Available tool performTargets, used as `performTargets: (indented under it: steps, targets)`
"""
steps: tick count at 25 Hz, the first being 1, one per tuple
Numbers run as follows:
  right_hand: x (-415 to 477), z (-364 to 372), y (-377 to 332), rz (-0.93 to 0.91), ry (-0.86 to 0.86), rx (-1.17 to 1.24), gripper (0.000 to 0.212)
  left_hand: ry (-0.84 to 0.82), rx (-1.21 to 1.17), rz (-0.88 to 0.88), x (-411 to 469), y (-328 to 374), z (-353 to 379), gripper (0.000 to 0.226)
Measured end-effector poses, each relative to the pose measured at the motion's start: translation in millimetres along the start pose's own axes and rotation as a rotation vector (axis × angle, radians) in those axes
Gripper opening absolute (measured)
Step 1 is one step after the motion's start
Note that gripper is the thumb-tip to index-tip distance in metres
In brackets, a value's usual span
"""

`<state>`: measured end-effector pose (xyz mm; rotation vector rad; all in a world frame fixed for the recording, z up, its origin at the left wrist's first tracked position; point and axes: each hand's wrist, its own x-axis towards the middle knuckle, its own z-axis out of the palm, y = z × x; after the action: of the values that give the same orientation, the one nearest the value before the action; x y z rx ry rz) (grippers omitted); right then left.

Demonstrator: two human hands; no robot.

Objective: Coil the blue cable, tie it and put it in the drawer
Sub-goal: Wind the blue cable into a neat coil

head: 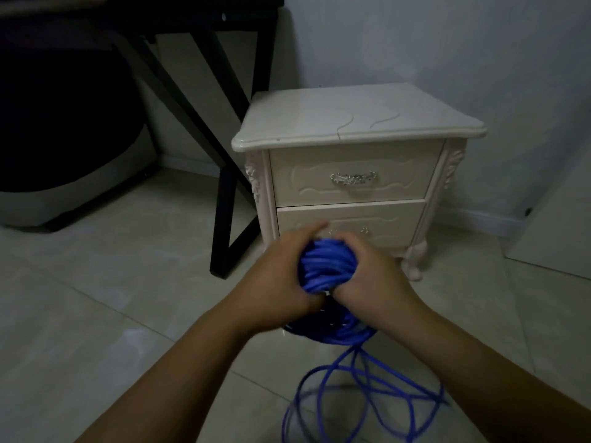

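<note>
Item: blue cable (pixel 326 266), centre frame, mostly bundled, both grips clamped round it, left hand (pixel 281 276) and right hand (pixel 374 276). Loose loops trail on floor (pixel 96 314), lower centre. Untied. Nightstand (pixel 351 123) drawers closed; upper drawer (pixel 351 174) unopened.

The floor (pixel 112 314) is laid with large, pale, glossy tiles. A cream nightstand (pixel 351 123) stands on it by the wall on curved feet. Just to its left stands the black frame leg (pixel 224 219) of a bench, and farther left a bulky dark object with a grey rim (pixel 64 193). A pale panel (pixel 556 244) rests at the right. Loose loops of the blue cable (pixel 343 334) lie on the near tiles.
</note>
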<state>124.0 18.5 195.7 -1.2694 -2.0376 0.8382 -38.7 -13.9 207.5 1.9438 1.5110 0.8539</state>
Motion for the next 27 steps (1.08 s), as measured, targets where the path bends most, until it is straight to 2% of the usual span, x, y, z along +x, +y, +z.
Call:
performTargets:
  steps: [1,3,6,10,13,15,18,19,21,23,25,27]
  targets:
    - [-2.4,5.6,-0.1,-0.058,-0.017,-0.13,0.053,-0.012,0.136,0.046,-0.2,-1.7,8.1,0.078]
    - [-4.4,11.5,1.1,-0.108,-0.001,-0.245,0.054,0.042,0.215,0.018,0.2,-3.1,16.2,0.054]
    - [-0.6,3.8,2.4,-0.03,0.019,-0.05,0.057,0.152,0.068,-0.102,6.0,-5.1,15.1,0.035]
    - [3.1,-2.8,10.9,0.115,-0.018,0.293,0.055,0.196,-0.24,-0.3,6.8,-6.4,8.0,0.035]
    - [4.3,1.6,18.0,0.218,0.016,0.662,0.047,0.284,-0.515,-0.419,7.1,-8.7,4.3,0.028]
    - [4.2,6.0,20.7,0.26,0.038,0.891,0.055,0.35,-0.695,-0.484,7.4,-8.0,5.6,0.025]
    - [1.3,20.0,20.9,0.288,0.067,0.985,0.081,0.445,-0.956,-0.577,7.1,-3.6,13.6,0.025]
    - [-0.9,25.2,19.6,0.305,0.099,1.015,0.082,0.451,-1.059,-0.586,6.4,-1.4,17.2,0.025]
    - [-3.4,30.7,16.3,0.337,0.162,1.083,0.068,0.403,-1.227,-0.581,4.5,0.3,25.4,0.024]
    - [-0.9,27.8,17.7,0.385,0.186,1.077,0.05,0.31,-1.217,-0.573,0.9,1.6,29.4,0.022]
    - [3.7,17.8,19.8,0.447,0.213,0.997,0.051,0.218,-1.037,-0.535,-1.1,2.9,26.6,0.024]
    - [8.7,5.0,18.9,0.408,0.249,0.787,0.04,0.181,-0.817,-0.449,-0.4,2.5,15.8,0.043]
